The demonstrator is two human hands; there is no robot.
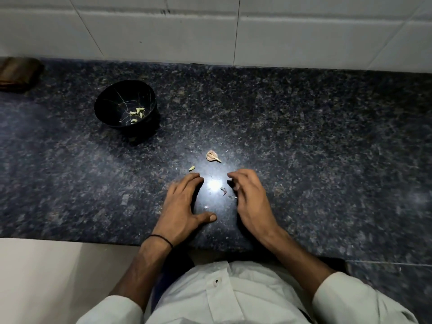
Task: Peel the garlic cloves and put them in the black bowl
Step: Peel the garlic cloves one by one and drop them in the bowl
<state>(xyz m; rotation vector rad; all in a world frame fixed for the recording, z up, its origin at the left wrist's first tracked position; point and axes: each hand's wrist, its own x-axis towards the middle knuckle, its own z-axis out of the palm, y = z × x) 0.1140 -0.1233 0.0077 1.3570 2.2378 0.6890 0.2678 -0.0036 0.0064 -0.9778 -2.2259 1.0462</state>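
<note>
Left hand (pixel 184 206) is laid flat on the counter (pixel 327 136), and the right hand (pixel 250 197) is held just beside it, near the front edge. The step in hand is judged to be the taking up of the next clove.

An unpeeled clove (pixel 212 156) is seen just beyond the fingertips of both hands. A small pale clove (pixel 192 168), apparently already peeled, lies just past the left fingers. The pale clove is best carried to the bowl (pixel 105 101) first, so that it is not lost among the scraps (pixel 223 190) of skin between the hands. The unpeeled clove should then be pinched at its pointed tail, where the skin is loose, and the skin torn back from there. The clove should be steadied by the other hand, since so small a thing can slip on polished stone.

The bowl stands well apart, back and to the left, with several peeled cloves (pixel 138 112) lying in its bottom, so a clear reach is called for.

The left hand is spread wide, fingers straight and thumb out, palm down on the stone, and nothing is held by it. The right hand's fingers are curled downward and blurred. Nothing is seen in them, but whether some scrap is pinched beneath cannot be told.
</note>
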